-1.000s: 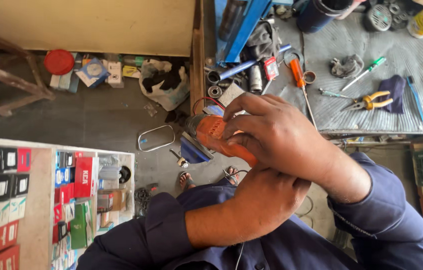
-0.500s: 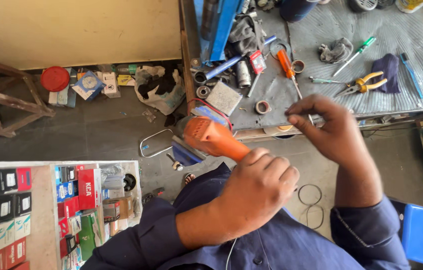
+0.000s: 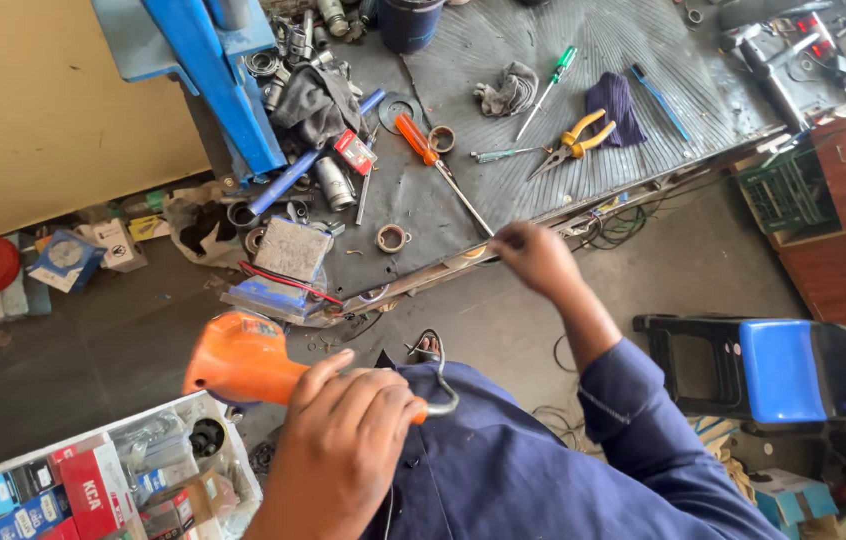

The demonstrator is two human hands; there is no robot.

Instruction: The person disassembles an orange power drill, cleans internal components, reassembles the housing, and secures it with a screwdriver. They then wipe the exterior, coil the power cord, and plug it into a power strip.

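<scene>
One left hand (image 3: 348,450) grips a smooth orange tool (image 3: 243,362) (plastic, rounded).

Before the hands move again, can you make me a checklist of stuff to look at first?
1. Left hand wrapped firmly around the orange plastic power tool: ok.
2. Right hand at the front edge of the grey ribbed workbench mat: ok.
3. What the right hand's fingers pinch: cannot tell, too small.
4. Long orange-handled screwdriver lying flat on the mat, its tip pointing toward the right hand: ok.
5. Yellow-handled pliers resting well back from the edge: ok.
6. Bench edge tidy: not ok, small metal rings and loose parts crowd it.
</scene>
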